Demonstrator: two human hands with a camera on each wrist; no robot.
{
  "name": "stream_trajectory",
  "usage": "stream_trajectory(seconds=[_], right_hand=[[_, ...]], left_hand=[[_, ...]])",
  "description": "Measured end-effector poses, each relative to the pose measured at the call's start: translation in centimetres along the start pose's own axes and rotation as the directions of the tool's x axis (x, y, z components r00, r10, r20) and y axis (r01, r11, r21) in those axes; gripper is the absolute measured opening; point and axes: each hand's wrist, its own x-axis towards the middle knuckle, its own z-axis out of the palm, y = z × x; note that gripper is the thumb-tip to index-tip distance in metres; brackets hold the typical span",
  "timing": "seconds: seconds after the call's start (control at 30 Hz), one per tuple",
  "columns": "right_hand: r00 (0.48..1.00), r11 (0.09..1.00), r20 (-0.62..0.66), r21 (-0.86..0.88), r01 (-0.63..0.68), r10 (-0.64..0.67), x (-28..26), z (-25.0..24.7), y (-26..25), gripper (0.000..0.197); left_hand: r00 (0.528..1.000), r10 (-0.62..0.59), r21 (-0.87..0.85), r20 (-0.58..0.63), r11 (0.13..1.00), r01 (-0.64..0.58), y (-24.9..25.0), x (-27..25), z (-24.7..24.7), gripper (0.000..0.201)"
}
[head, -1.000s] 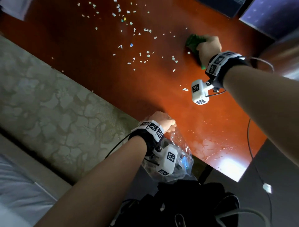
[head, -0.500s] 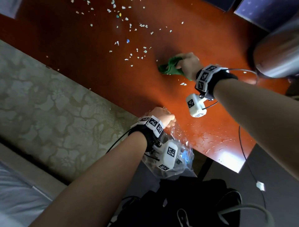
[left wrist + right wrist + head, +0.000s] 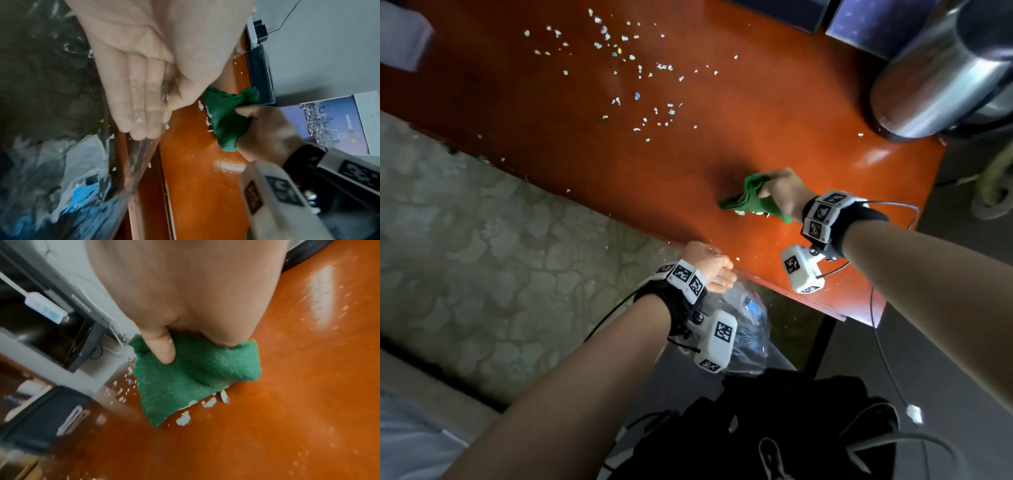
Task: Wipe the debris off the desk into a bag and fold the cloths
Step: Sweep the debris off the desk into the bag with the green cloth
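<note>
Debris (image 3: pixel 643 102) lies scattered as pale flecks over the far part of the orange-brown counter (image 3: pixel 688 150), with a few more flecks gathered right at the near edge of the green cloth (image 3: pixel 193 378). That cloth sits bunched on the counter near its front edge, one flap spread flat toward the chips in the right wrist view.

The right hand (image 3: pixel 784 192) reaches in from the right with the forearm stretched over the counter corner, knuckles up, wrist bent down toward the surface. Its grip is clenched on the cloth: the thumb (image 3: pixel 162 350) presses into the top of the fabric while the other fingers curl round the bunched part, and the cloth touches the counter beneath it.

The left hand (image 3: pixel 709 263) is held at the counter's front edge, forearm coming up from below. In the left wrist view its fingers (image 3: pixel 139 104) lie straight and close together, pointing down along the edge, with the thumb folded across toward them; a thin sheet of clear plastic passes between thumb and fingers, so its grip pinches the rim of the clear bag (image 3: pixel 743 335). The bag hangs below the counter edge under the left wrist, with blue and white scraps visible inside it.

A shiny metal vessel (image 3: pixel 941 68) stands at the far right of the counter, well apart from the cloth.
</note>
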Motion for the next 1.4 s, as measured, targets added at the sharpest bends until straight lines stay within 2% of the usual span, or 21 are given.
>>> stream_trajectory(seconds=[0.1, 0.23, 0.3, 0.4, 0.47, 0.53, 0.63, 0.77, 0.87, 0.97, 1.07, 1.2, 1.3, 1.4], right_hand=[[0.994, 0.995, -0.106, 0.097, -0.011, 0.022, -0.5, -1.3, 0.0, 0.037], [0.983, 0.986, -0.18, 0.166, -0.008, 0.038, -1.8, -2.8, 0.2, 0.042], [0.977, 0.982, -0.207, 0.188, -0.012, 0.052, -2.5, -3.3, 0.5, 0.045], [0.964, 0.973, -0.256, 0.23, -0.009, 0.069, -3.2, -3.5, 1.3, 0.05], [0.949, 0.967, -0.308, 0.257, 0.007, 0.075, -3.7, -3.2, 1.7, 0.045], [0.939, 0.968, -0.34, 0.245, 0.043, 0.044, -3.6, -2.7, 2.1, 0.042], [0.952, 0.984, -0.306, 0.17, 0.062, -0.007, -3.5, -1.3, 2.8, 0.043], [0.956, 0.994, -0.291, 0.091, 0.061, -0.032, -3.0, 0.4, 3.6, 0.044], [0.951, 0.994, -0.307, 0.093, 0.057, -0.026, -2.5, 0.4, 4.3, 0.045], [0.952, 0.995, -0.303, 0.072, 0.069, -0.044, -2.2, 0.4, 4.6, 0.045], [0.947, 0.992, -0.32, 0.106, 0.072, -0.035, -2.1, 0.4, 4.7, 0.046], [0.95, 0.993, -0.31, 0.094, 0.071, -0.038, -2.3, 0.3, 4.8, 0.045], [0.952, 0.991, -0.304, 0.108, 0.078, -0.042, -2.4, 0.1, 4.8, 0.045], [0.953, 0.989, -0.302, 0.131, 0.072, -0.029, -2.4, 0.1, 4.8, 0.044]], left_hand=[[1.0, -0.01, -0.003, -0.019, 1.0, 0.01, -2.1, -0.5, 0.7, 0.031], [0.996, -0.017, -0.095, -0.085, 0.995, 0.009, -4.8, -0.6, 0.8, 0.026], [0.998, -0.056, -0.211, -0.034, 0.976, 0.048, -5.6, -0.6, 0.5, 0.022], [0.993, -0.114, -0.336, 0.034, 0.934, 0.119, -6.6, 0.0, 0.3, 0.035], [0.991, -0.128, -0.38, 0.048, 0.915, 0.137, -7.2, 0.7, 0.5, 0.048], [0.99, -0.109, -0.413, 0.091, 0.9, 0.137, -7.5, 1.2, 1.0, 0.051], [0.986, -0.069, -0.42, 0.151, 0.899, 0.127, -7.1, 1.7, 1.8, 0.045], [0.999, -0.051, -0.421, -0.015, 0.906, 0.04, -6.3, 3.3, 2.7, 0.036], [0.998, -0.043, -0.335, -0.035, 0.942, 0.029, -6.0, 3.9, 3.5, 0.041], [1.0, 0.02, -0.336, 0.018, 0.942, -0.013, -5.4, 4.3, 3.3, 0.042], [0.997, 0.077, -0.411, 0.026, 0.91, -0.059, -5.9, 4.6, 2.6, 0.032], [0.991, 0.119, -0.58, 0.066, 0.812, -0.059, -7.1, 4.6, 2.0, 0.04], [0.985, 0.168, -0.51, 0.042, 0.851, -0.124, -6.9, 4.1, 2.3, 0.034], [0.981, 0.181, -0.275, -0.071, 0.942, -0.194, -6.3, 4.1, 3.1, 0.013]])
